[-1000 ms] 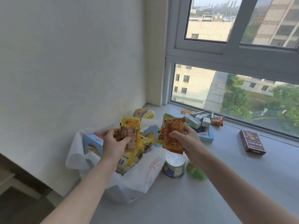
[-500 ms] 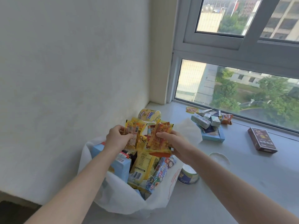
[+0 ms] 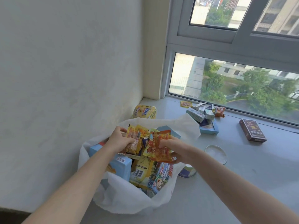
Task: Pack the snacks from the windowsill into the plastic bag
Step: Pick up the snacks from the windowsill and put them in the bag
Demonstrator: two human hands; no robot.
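A white plastic bag (image 3: 123, 198) stands open on the grey windowsill (image 3: 242, 183), against the left wall. It holds blue boxes, yellow packets and a colourful cartoon pack. My left hand (image 3: 118, 140) grips a yellow snack packet (image 3: 135, 135) over the bag's mouth. My right hand (image 3: 174, 150) grips an orange-red snack packet (image 3: 159, 146) right beside it, also above the bag.
A yellow tub (image 3: 145, 112) lies behind the bag. Small boxes and packets are piled on a blue box (image 3: 208, 129) by the window. A dark brown box (image 3: 252, 132) lies further right. A round lid (image 3: 216, 153) and a small can (image 3: 187, 171) sit right of the bag.
Both hands have lowered their packets closer together over the bag's mouth. My view has tilted down and nearer to the bag.
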